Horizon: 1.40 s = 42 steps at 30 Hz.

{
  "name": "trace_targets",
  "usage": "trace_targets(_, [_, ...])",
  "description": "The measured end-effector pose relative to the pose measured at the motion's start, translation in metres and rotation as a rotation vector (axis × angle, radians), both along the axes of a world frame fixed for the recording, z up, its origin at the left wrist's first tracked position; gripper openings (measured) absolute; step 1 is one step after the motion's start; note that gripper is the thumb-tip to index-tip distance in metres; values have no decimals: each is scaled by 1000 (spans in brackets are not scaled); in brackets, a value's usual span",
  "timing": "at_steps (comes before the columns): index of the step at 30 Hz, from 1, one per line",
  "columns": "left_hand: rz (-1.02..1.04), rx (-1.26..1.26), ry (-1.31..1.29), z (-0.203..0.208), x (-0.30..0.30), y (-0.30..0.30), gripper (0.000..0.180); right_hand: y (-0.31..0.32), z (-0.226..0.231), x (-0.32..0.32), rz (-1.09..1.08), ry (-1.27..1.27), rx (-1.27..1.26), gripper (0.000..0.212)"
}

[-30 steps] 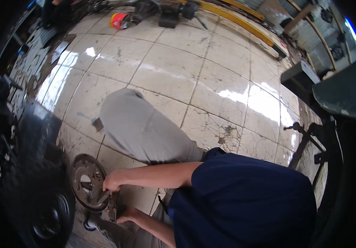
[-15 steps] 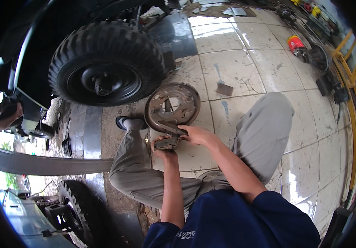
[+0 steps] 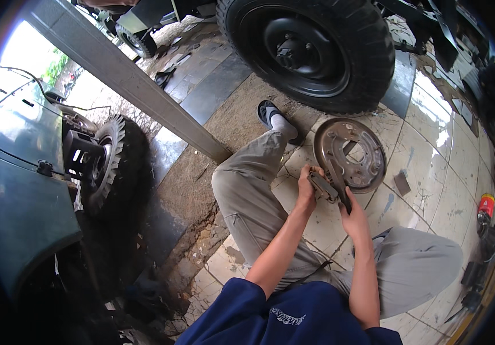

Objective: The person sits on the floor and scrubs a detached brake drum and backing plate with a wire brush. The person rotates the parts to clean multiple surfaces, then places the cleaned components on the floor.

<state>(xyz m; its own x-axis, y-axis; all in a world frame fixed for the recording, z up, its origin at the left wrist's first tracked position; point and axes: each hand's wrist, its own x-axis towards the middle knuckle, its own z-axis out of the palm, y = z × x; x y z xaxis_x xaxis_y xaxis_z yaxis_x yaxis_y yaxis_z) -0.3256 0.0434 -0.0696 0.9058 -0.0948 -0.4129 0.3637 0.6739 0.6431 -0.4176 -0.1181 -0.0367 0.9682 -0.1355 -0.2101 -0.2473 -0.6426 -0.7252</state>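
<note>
A rusty brown brake backing plate, round with a central opening, lies on the tiled floor between my legs. Close to its near left rim, my left hand grips a worn brake shoe, fingers wrapped round its outer side. My right hand is closed on the lower end of another dark, curved brake shoe, which reaches up over the plate's edge. The two shoes are side by side, and whether they touch is hard to make out. Parts of both are covered by my fingers.
A large black tyre on a vehicle stands just beyond the plate. A grey post rises at the left, near another vehicle's wheel. A small brown flat piece and a red can lie to the right.
The view has swung to the left, so the scene sits further right and turned. Both hands still hold the brake shoes; the right one's shoe now points more steeply away from me.
</note>
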Motion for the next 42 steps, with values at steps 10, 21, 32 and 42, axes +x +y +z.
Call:
trace_targets(10, [-36, 61, -25, 9, -4, -3, 54, 14, 22, 13, 68, 18, 11, 59])
trace_targets(21, [-14, 115, -36, 7, -4, -3, 57, 13, 18, 18, 108, 25, 143, 57])
trace_targets(32, [47, 120, -50, 11, -6, -6, 63, 10, 19, 16, 134, -1, 64, 60])
trace_targets(42, [13, -68, 114, 12, -7, -2, 68, 17, 29, 13, 47, 119, -41, 68])
